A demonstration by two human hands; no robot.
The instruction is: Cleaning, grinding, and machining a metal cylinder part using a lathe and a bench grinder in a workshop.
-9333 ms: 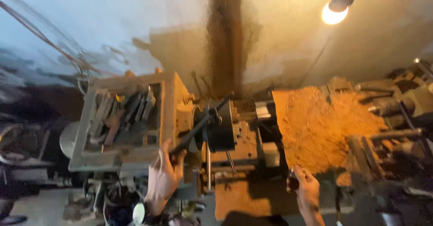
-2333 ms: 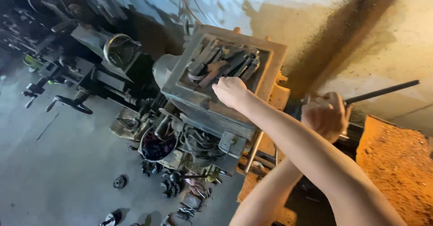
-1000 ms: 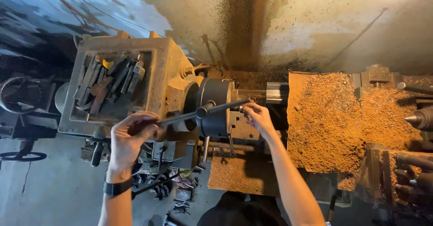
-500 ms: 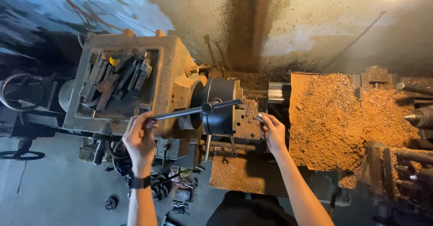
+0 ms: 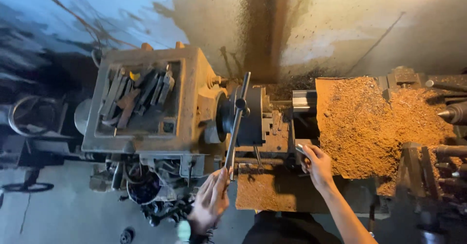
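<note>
My one head camera looks steeply down from above at the lathe [image 5: 194,112], near, wall far behind.

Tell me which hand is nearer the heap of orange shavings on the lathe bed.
Right. The right hand sits just left of the shavings heap, nearly touching its edge. The left hand is farther left and lower, at the long chuck key's handle.

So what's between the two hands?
In the head view, between the left hand and right hand lies a tray of brown shavings.
</note>
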